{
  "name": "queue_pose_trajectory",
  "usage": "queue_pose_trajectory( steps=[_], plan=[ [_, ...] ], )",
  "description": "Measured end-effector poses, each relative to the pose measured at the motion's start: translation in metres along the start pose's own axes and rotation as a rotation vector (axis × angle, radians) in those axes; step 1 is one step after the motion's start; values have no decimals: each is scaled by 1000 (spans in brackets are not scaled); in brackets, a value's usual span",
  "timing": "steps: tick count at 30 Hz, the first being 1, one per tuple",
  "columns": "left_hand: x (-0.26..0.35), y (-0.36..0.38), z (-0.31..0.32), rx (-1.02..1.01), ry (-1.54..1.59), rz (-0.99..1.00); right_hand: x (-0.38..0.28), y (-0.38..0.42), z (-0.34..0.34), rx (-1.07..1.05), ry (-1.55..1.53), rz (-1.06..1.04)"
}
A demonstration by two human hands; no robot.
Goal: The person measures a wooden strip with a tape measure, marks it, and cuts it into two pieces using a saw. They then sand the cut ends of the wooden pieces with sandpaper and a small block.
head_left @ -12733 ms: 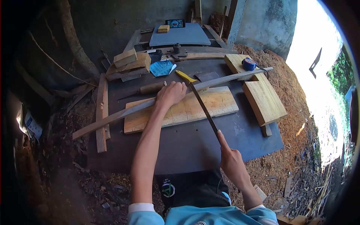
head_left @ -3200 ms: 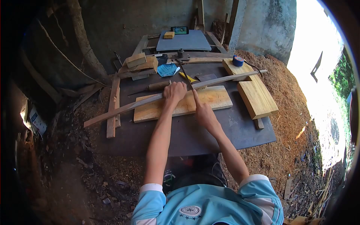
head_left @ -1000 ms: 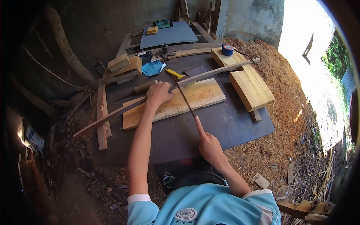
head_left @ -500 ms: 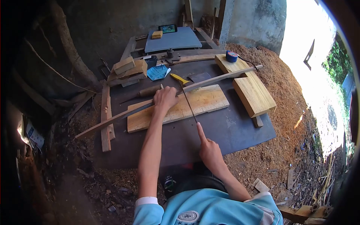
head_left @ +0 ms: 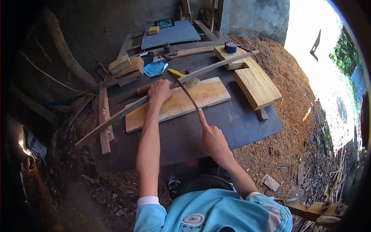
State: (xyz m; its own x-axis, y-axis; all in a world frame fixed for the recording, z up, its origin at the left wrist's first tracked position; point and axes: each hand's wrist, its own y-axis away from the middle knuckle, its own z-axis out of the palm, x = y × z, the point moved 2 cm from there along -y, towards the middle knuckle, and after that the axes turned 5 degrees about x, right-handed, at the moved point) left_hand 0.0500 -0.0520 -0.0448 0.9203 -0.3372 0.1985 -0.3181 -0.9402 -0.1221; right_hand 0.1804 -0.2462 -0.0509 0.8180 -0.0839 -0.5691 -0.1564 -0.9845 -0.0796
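Observation:
My left hand (head_left: 160, 92) is closed around a long, thin wooden strip (head_left: 220, 63), pressing it down across a flat board (head_left: 179, 106). The strip lies at a slant and overhangs the board at both ends. In my right hand (head_left: 215, 141) is a handsaw, its thin dark blade (head_left: 188, 95) seen nearly edge-on, its handle hidden in my grip. My right index finger points along the blade. The blade crosses the strip just right of my left hand. Beyond the strip lies a yellow-handled brush (head_left: 176, 73); a wooden-handled pointed tool (head_left: 142, 90) lies left of my left hand.
The dark table (head_left: 247, 129) holds thick wooden blocks (head_left: 258, 87) at right, with blue tape (head_left: 230, 47) on them. Stacked offcuts (head_left: 125, 67) and a blue packet (head_left: 155, 69) sit at left. A phone (head_left: 164, 23) stands at the back. Sawdust (head_left: 295, 92) is heaped at right.
My right hand has pushed the saw forward, away from my body, across the strip. My left hand stays on the strip. The whole view has shifted slightly.

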Motion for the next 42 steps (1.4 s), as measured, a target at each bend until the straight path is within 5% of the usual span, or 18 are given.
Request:
queue_pose_trajectory(
  steps=[10,13,17,20,23,30,42],
  plan=[
    [1,-5,5,162,-93,68,-17,-137,46,207,-130,-269],
    [4,-4,8,113,-69,75,-9,-106,49,174,-47,-219],
    [1,-3,6,173,-71,100,24,29,7,-77,-31,-118],
    [5,17,19,169,-18,92,25,38,-23,-12,-64,-82],
    [8,17,20,218,62,69,20,26,-30,161,-163,-149],
    [1,-2,15,-34,47,67,27,-15,11,64,-91,-118],
    [6,4,12,-2,55,29,-8,-122,52,94,41,-247]
  ],
)
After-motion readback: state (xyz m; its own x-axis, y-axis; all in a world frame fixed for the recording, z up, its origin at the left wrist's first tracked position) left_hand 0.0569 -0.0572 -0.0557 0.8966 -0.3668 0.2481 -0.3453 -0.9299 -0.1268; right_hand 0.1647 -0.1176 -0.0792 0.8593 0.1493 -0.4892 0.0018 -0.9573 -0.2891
